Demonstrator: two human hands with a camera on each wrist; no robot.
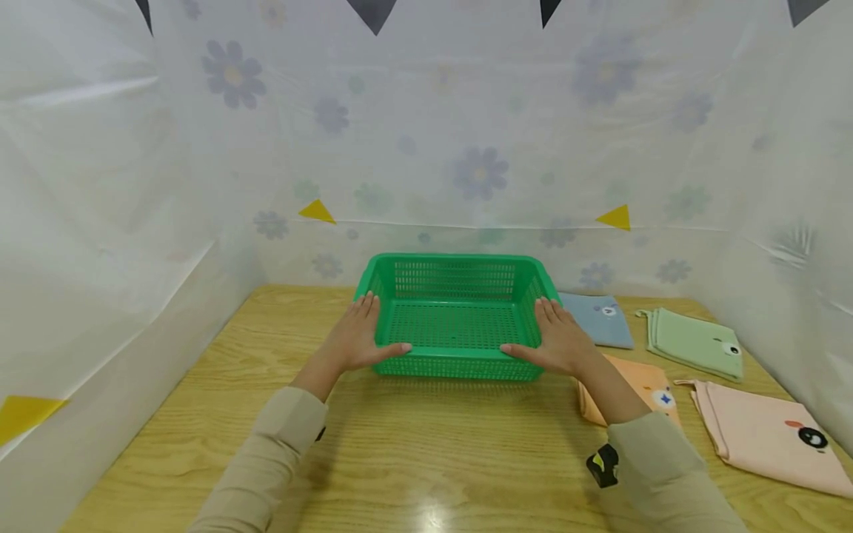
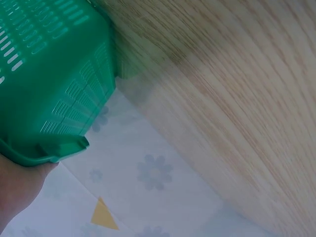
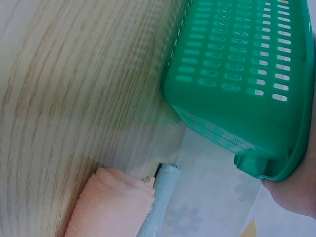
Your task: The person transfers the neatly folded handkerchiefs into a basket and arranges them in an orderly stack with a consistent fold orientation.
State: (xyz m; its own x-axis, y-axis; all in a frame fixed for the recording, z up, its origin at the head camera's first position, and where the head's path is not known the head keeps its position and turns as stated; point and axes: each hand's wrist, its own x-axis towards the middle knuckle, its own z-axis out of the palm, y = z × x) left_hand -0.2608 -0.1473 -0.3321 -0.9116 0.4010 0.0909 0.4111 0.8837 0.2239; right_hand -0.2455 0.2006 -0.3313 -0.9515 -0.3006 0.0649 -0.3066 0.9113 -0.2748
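Observation:
A green plastic basket with slotted walls sits on the wooden table, and its visible floor is bare. At its near left corner rests my left hand, fingers straight along the side rim and thumb lying on the front rim. My right hand mirrors this at the near right corner. Both wrist views show the basket's outer walls, with only part of each hand at the rim. Beside my right forearm lies a folded orange towel, partly hidden by that arm.
Right of the basket are more folded towels with embroidered faces: blue, green and pink. The basket overlaps the blue one in view. A pale flowered curtain encloses the table at the back and sides.

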